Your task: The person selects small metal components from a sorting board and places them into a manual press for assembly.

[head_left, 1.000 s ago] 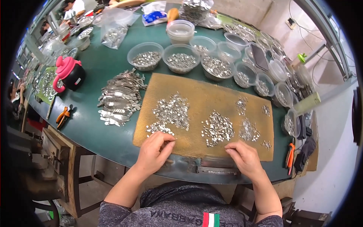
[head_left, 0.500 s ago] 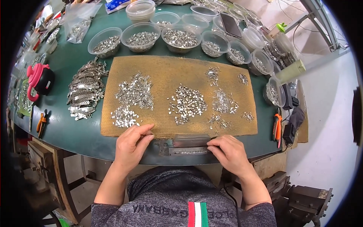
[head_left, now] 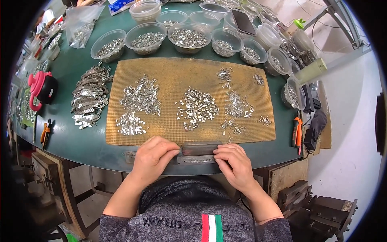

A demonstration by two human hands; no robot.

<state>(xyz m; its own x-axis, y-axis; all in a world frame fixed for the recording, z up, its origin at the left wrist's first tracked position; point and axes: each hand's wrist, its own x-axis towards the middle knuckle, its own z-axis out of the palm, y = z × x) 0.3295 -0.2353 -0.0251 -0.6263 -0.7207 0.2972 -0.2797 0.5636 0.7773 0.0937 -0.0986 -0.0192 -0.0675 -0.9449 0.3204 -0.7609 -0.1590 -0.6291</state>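
At the table's front edge lies a narrow grey metal jig (head_left: 195,160) with a row of tiny metal pieces along its groove. A dark rectangular block (head_left: 199,148) sits directly behind it. My left hand (head_left: 153,158) is at the left end of both, thumb and forefinger pinched; whatever is between them is too small to name. My right hand (head_left: 236,166) bends over the right end of the jig, its fingers closed and its fingertips partly hiding that end. Beyond my hands, a tan textured mat (head_left: 167,131) carries loose piles of small silvery metal links (head_left: 197,105).
Clear plastic bowls of metal parts (head_left: 189,38) line the mat's far side. Linked metal strips (head_left: 89,97) lie left, near a pink-and-black pot (head_left: 42,88) and orange-handled pliers (head_left: 45,132). More pliers (head_left: 297,133) rest right. A phone (head_left: 243,21) lies on bowls.
My left hand has moved right, from the mat's front edge to the left end of the jig and block. My right hand has shifted slightly left along the jig.
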